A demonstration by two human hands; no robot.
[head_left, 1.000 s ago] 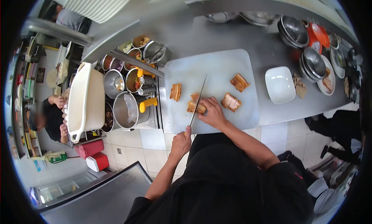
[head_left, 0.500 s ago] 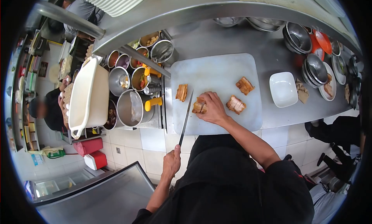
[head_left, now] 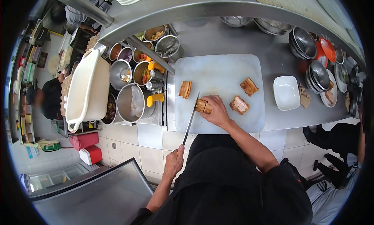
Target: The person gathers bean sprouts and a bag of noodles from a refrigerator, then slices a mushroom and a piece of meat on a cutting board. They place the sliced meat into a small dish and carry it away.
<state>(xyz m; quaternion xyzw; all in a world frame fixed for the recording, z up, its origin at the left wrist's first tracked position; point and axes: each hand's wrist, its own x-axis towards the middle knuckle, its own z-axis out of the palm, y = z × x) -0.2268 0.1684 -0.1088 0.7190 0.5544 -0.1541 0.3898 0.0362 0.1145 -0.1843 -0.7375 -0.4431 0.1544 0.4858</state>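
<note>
My left hand (head_left: 174, 161) is wrapped round the handle of a long knife (head_left: 190, 123), its blade angled up across the white cutting board (head_left: 218, 65). The blade lies against the left end of a browned piece of pork belly (head_left: 202, 106). My right hand (head_left: 216, 111) holds that piece down from its right side, fingers curled over it and partly hiding it. Another pork belly piece (head_left: 185, 90) lies on the board left of the blade. Two more, an upper one (head_left: 249, 86) and a lower one with cut lines (head_left: 239, 105), lie right of my right hand.
A white square bowl (head_left: 286, 93) stands right of the board, near stacked metal bowls (head_left: 317, 75). At left are metal pots (head_left: 130, 104) of ingredients and a cream plastic tub (head_left: 87, 92). A steel shelf edge (head_left: 218, 12) crosses above. Other people (head_left: 337, 137) stand at both sides.
The knife blade has moved right, from beside the pork belly piece to against its left end. My right hand stays on the piece. The whole view has shifted slightly.
</note>
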